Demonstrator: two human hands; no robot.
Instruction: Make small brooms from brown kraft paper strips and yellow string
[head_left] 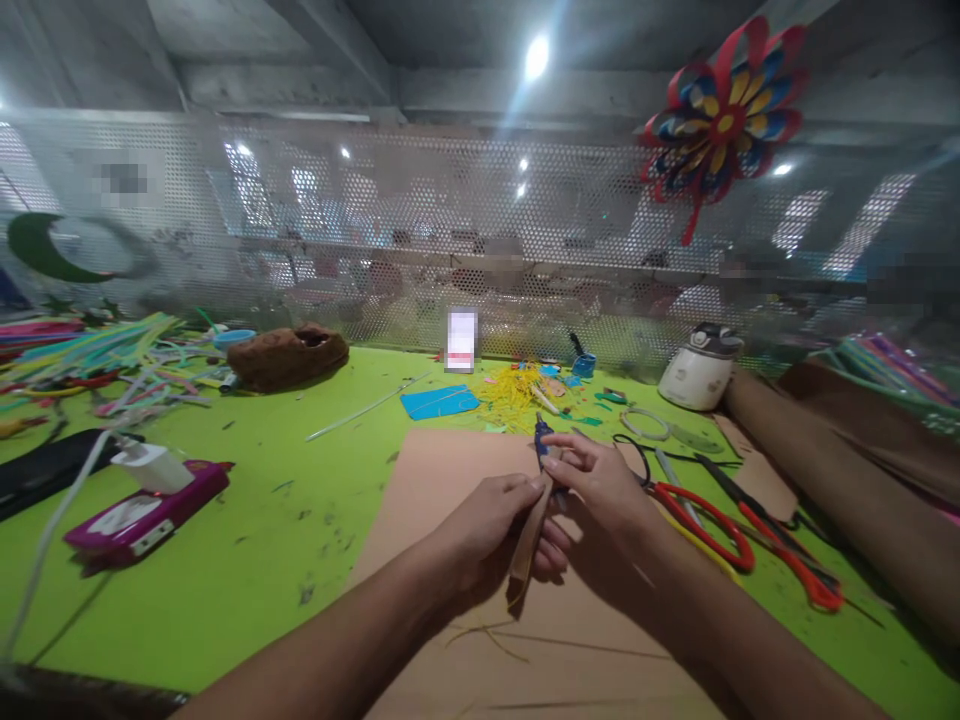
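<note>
Over a large sheet of tan cardboard [431, 480], a narrow folded brown strip [529, 545] slants between both hands. My left hand [487, 520] is closed around its middle, with the thumb on top and the fingertips showing beyond it. My right hand [604, 485] pinches the strip's upper end between thumb and fingers. Just behind the fingertips is a dark blue object [541, 435], partly hidden, whose kind I cannot make out. Thin yellow strands [491, 640] lie on the cardboard below the strip's lower end.
Red-handled scissors [709, 535] and another red-handled tool [810, 580] lie right. Yellow shreds [517, 395] and a blue sheet [439, 402] are behind. Left are a purple power strip [150, 515] with a charger and a brown pouch [289, 358]. Another person's arm [840, 500] rests right.
</note>
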